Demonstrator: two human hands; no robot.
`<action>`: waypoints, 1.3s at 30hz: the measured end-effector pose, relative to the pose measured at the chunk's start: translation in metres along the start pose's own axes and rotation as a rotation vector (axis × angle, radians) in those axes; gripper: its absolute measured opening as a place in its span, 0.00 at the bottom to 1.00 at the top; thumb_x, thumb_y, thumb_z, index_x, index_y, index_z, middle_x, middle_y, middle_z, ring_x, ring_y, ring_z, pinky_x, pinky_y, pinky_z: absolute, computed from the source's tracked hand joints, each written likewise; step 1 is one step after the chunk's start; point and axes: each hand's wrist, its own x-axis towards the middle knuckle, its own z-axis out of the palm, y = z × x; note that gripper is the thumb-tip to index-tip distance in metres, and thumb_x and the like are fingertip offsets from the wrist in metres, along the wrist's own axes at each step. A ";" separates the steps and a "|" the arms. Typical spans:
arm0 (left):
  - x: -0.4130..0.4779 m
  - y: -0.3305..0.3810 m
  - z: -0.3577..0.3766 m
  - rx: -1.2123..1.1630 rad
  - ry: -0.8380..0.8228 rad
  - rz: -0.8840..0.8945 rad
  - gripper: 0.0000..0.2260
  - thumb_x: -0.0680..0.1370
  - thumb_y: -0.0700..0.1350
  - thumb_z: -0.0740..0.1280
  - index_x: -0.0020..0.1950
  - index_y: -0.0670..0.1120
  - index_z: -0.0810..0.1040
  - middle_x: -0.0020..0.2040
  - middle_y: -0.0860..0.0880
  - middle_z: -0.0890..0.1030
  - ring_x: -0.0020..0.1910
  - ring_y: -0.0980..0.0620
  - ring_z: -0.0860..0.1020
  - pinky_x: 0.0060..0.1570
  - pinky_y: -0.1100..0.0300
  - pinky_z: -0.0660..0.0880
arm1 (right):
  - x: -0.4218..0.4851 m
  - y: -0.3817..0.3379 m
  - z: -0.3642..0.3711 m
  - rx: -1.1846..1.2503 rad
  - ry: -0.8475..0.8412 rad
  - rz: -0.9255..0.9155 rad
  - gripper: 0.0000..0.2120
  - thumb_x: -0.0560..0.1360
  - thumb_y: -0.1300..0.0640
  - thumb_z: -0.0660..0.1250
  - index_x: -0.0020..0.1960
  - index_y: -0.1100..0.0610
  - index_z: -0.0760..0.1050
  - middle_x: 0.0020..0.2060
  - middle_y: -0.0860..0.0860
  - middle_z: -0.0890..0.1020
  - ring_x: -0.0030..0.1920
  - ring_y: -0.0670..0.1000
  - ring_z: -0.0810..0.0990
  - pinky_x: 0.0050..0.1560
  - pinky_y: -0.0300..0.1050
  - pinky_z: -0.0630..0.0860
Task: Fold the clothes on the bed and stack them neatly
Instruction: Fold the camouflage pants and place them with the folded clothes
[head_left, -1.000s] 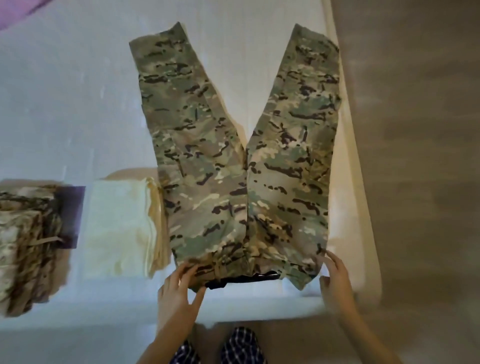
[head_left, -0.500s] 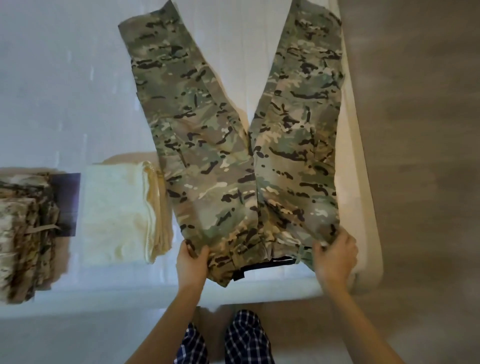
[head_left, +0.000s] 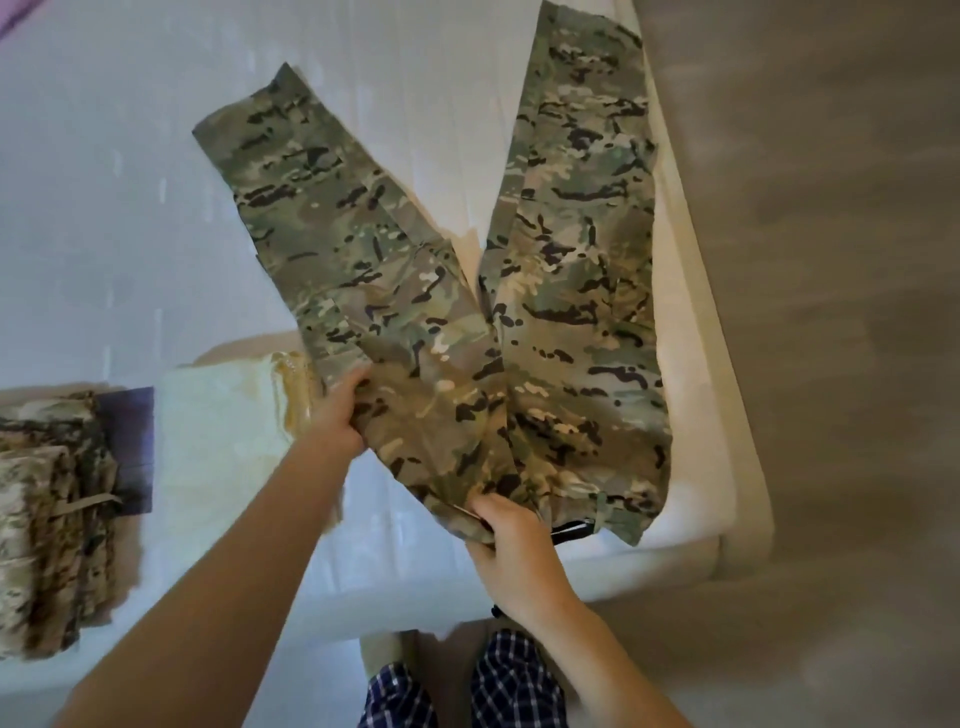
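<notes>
Trousers: I see a pair of camouflage trousers spread on the bed, near its right edge, waist towards me and the two legs fanning away in a V.
Left hand: my left hand grips the trousers' left hip edge, fingers curled into the cloth, which is raised and rumpled there.
Right hand: my right hand pinches the waistband near its left end, thumb on top; a dark strip of waistband lining shows just beside it.
Hands together or apart: apart, both clamped on the same garment.
Right trouser leg: lies flat along the bed's edge, running out of view at the top.
Folded piles: a cream stack sits just left of the trousers; further left is a camouflage stack, with something dark purple between them.
Floor: grey floor on the right.
My legs: checked trousers at the bottom.
</notes>
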 end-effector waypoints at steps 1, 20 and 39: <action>0.011 0.019 0.005 0.048 0.049 -0.009 0.07 0.77 0.47 0.66 0.46 0.43 0.77 0.40 0.44 0.82 0.41 0.48 0.78 0.48 0.51 0.76 | -0.003 0.005 -0.009 0.076 -0.018 0.005 0.07 0.76 0.64 0.61 0.50 0.59 0.77 0.42 0.49 0.77 0.42 0.47 0.74 0.41 0.37 0.69; 0.007 -0.076 0.120 0.914 0.062 0.835 0.27 0.75 0.48 0.70 0.70 0.44 0.66 0.67 0.45 0.71 0.65 0.48 0.70 0.65 0.55 0.68 | 0.018 0.173 -0.094 0.282 0.413 0.750 0.10 0.77 0.52 0.65 0.53 0.59 0.73 0.53 0.59 0.78 0.53 0.58 0.77 0.55 0.53 0.76; -0.014 -0.177 -0.015 0.693 0.016 0.110 0.17 0.74 0.44 0.72 0.59 0.39 0.73 0.49 0.47 0.79 0.45 0.49 0.79 0.43 0.59 0.76 | -0.031 0.150 -0.003 0.582 0.243 0.781 0.11 0.78 0.63 0.64 0.60 0.63 0.73 0.50 0.57 0.80 0.52 0.58 0.79 0.44 0.41 0.75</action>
